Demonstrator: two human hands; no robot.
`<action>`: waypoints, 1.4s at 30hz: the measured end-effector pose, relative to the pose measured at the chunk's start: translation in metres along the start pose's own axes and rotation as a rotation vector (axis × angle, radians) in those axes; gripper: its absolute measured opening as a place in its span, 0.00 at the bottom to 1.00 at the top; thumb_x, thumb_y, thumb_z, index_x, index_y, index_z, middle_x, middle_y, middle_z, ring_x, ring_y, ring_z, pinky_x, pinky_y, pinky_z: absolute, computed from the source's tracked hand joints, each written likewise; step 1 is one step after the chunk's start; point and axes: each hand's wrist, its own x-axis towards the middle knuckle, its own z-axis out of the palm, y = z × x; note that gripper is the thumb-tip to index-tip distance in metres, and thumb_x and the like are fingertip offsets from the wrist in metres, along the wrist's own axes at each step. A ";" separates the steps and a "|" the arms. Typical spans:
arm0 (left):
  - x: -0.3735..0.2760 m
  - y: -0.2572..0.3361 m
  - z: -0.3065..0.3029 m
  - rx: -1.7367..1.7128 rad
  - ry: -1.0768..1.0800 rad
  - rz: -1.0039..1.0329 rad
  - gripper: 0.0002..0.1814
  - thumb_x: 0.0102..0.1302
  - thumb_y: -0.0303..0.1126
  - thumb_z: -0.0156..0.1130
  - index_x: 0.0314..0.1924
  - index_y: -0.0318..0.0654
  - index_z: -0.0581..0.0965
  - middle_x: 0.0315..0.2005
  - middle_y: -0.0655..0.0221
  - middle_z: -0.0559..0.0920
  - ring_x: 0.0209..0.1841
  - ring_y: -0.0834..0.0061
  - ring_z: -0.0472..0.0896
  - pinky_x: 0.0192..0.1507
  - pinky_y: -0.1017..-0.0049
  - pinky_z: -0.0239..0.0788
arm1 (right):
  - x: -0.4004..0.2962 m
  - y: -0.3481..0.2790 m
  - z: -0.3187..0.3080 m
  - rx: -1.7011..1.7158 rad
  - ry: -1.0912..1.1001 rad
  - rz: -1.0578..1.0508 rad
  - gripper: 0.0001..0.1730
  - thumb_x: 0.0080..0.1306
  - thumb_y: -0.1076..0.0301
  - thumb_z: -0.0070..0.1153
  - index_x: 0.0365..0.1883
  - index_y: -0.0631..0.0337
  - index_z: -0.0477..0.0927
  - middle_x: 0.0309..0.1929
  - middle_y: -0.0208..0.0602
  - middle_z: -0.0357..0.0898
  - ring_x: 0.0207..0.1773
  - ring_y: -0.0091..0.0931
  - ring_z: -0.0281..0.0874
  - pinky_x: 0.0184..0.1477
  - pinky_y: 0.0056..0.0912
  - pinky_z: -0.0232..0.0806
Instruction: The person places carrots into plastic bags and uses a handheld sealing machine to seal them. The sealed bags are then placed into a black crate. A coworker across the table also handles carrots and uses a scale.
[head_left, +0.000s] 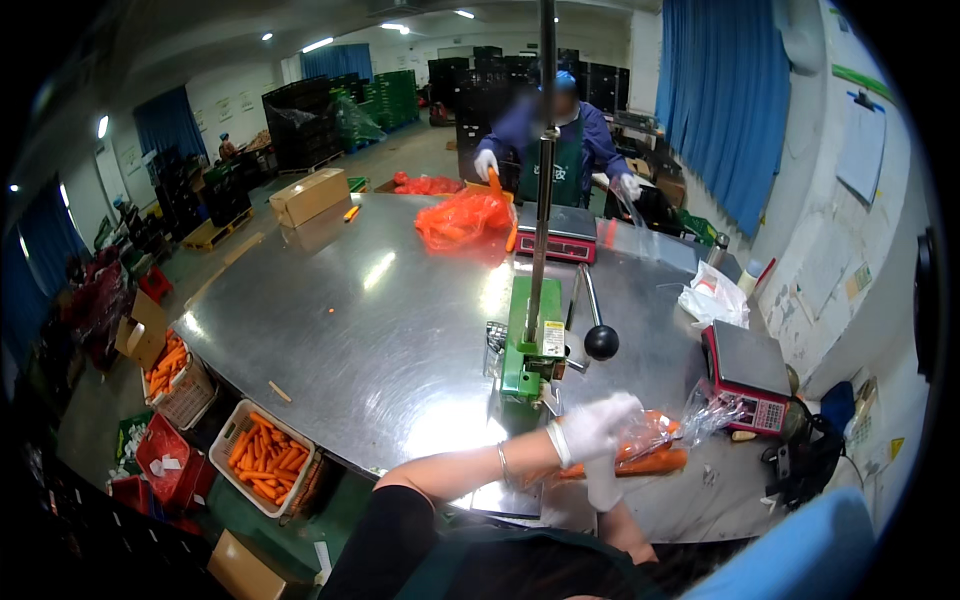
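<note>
My left hand (596, 429), in a white glove and slightly blurred, reaches across from the left with curled fingers at the film of a clear plastic bag of carrots (651, 459). The bag lies on the metal table in front of me, its loose end (712, 409) spreading right towards a red scale. Below the left hand is my gloved right hand (602, 486), against the near side of the carrots; its fingers are hidden. Just beyond my hands stands a green lever press (531, 337) with a black ball knob (601, 343) on its lever.
A red scale (750, 375) stands right, another (556, 232) beyond the press. Across the metal table (322, 352) a co-worker (562, 142) holds a carrot above a red bag (457, 217). A crate of carrots (266, 457) stands below the left edge. A cardboard box (311, 196) sits far left.
</note>
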 end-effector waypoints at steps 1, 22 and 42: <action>0.007 -0.002 -0.012 0.119 0.099 0.091 0.15 0.46 0.26 0.60 0.37 0.39 0.71 0.28 0.59 0.74 0.37 0.55 0.75 0.38 0.62 0.70 | 0.013 0.005 -0.003 0.046 0.029 0.015 0.38 0.51 0.71 0.59 0.61 0.63 0.59 0.57 0.39 0.64 0.61 0.29 0.60 0.61 0.32 0.55; -0.038 -0.106 -0.071 -0.326 0.924 -0.458 0.11 0.71 0.33 0.49 0.38 0.30 0.72 0.31 0.69 0.75 0.36 0.79 0.72 0.40 0.75 0.64 | 0.073 -0.064 -0.010 -0.524 0.406 -0.066 0.08 0.65 0.72 0.51 0.42 0.62 0.78 0.36 0.32 0.79 0.35 0.18 0.75 0.33 0.19 0.68; -0.045 -0.091 -0.130 -0.315 0.325 -0.286 0.12 0.60 0.29 0.64 0.41 0.32 0.74 0.34 0.69 0.79 0.35 0.78 0.78 0.37 0.76 0.70 | -0.019 -0.090 0.058 -0.728 -0.081 -0.620 0.18 0.52 0.75 0.55 0.43 0.61 0.74 0.48 0.46 0.71 0.48 0.37 0.73 0.47 0.35 0.68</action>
